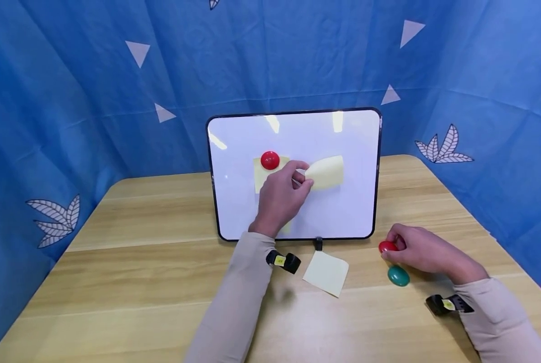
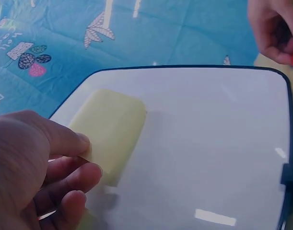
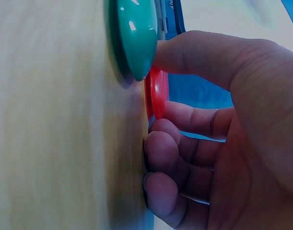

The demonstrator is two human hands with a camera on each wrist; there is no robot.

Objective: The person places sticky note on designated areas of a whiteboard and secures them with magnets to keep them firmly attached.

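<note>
The left hand (image 1: 281, 194) pinches the left end of a pale yellow paper note (image 1: 328, 172) between thumb and forefinger; in the left wrist view its other fingers are curled loosely below. This note bows outward in front of the right half of a black-framed whiteboard (image 1: 352, 217), and whether its free end touches the surface cannot be told. The whiteboard stands upright toward the back edge of the wood-grain counter (image 1: 139, 282), with a small black foot (image 1: 318, 244) at the middle of its lower edge.

A second yellow note (image 1: 260, 179) lies flat against the board's left half, partly hidden by the left hand, with a domed red magnet (image 1: 270, 160) on its upper part.

The right hand (image 1: 426, 252) pinches another red magnet (image 1: 388, 246) between thumb and forefinger, low over the counter just off the board's lower right corner, toward the counter's right edge. A green magnet (image 1: 398, 276) lies just beside it, nearer the counter's front edge. A third yellow note (image 1: 327, 272) lies on the counter in front of the foot, one corner curling up. Behind everything hangs a blue curtain (image 1: 270, 50) printed with white triangles and leaves.
</note>
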